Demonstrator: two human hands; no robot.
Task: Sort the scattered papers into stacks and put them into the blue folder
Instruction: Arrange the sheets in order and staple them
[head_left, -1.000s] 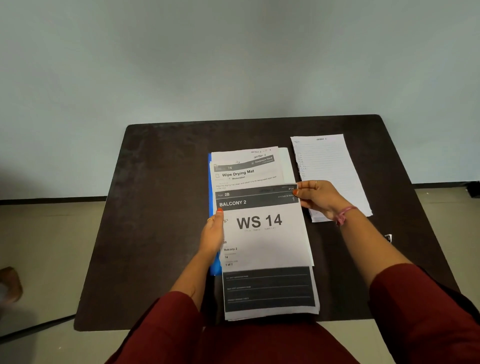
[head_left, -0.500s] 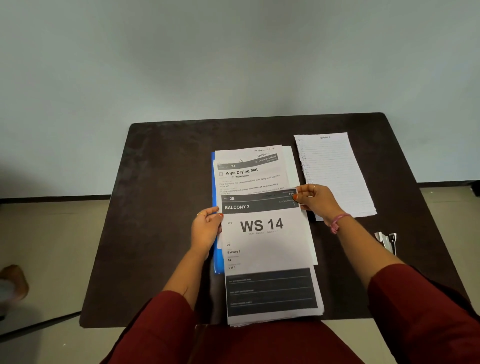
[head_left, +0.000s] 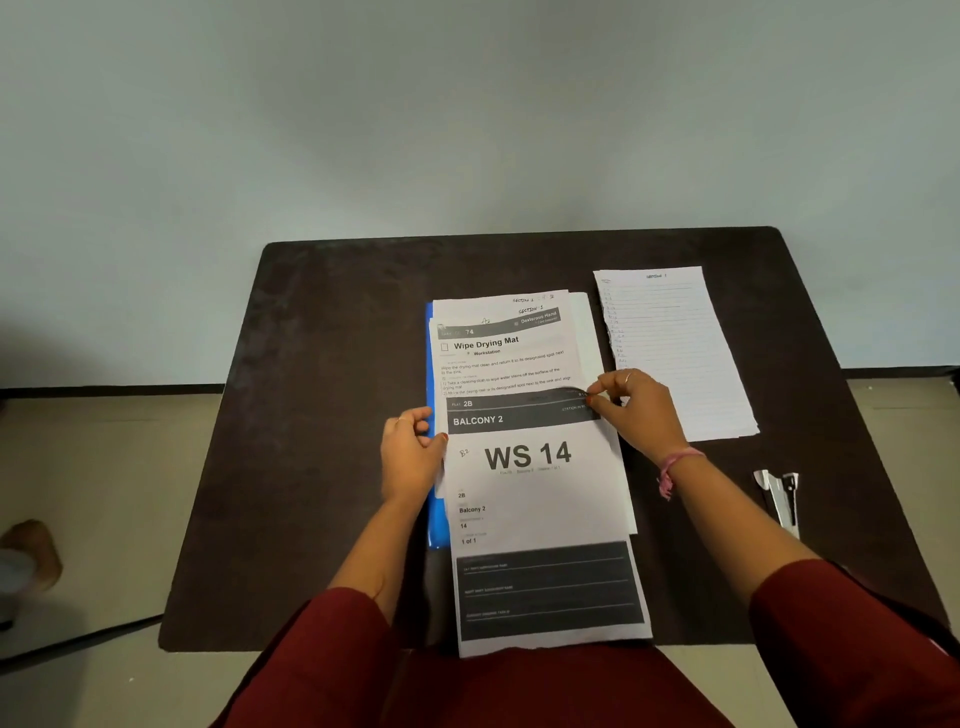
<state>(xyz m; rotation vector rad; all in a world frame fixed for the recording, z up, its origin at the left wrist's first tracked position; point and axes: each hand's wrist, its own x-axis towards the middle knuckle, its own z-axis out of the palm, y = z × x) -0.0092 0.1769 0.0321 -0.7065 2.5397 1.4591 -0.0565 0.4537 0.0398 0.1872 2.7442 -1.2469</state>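
Hands (head_left: 410, 457) (head_left: 636, 410) pinching WS 14 sheet (head_left: 535, 483) edges, blue folder (head_left: 430, 374) mostly hidden beneath papers (head_left: 498, 348).

Dark red sleeves (head_left: 852, 639) — pink wrist thread (head_left: 675, 465), finger ring (head_left: 628, 378).

A stapler (head_left: 779, 499) lies near the right edge of the dark brown table (head_left: 322, 415). Behind the table stands a pale wall (head_left: 467, 114). A beige floor (head_left: 78, 467) lies to the left.

Matt printed paper sheets (head_left: 530, 467) lie on a glossy plastic-looking blue folder (head_left: 435, 525) atop the dark matt table (head_left: 322, 415).
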